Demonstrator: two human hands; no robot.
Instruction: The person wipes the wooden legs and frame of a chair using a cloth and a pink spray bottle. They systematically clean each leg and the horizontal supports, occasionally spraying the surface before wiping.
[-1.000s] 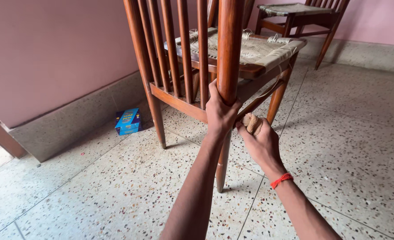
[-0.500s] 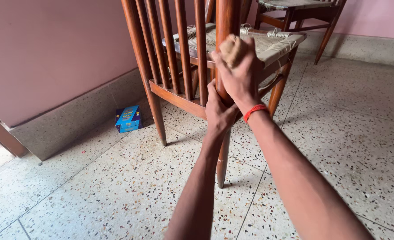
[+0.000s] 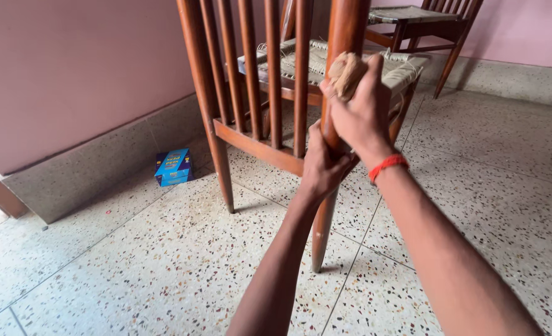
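A blue box [image 3: 174, 167] lies on the floor [image 3: 132, 261] by the wall. The left hand [image 3: 324, 167] grips the chair leg [image 3: 338, 124], steadying it; the right hand [image 3: 364, 112] clenches a tan rubbing pad [image 3: 345, 70] against the leg, higher up.

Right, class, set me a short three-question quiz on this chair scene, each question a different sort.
1. True or false: the left hand grips the chair leg.
2. Which hand holds the tan pad against the leg? A left, B right.
3. Fill in: the blue box lies on the floor beside the ____.

Key: 1 true; 2 B; 3 wall.
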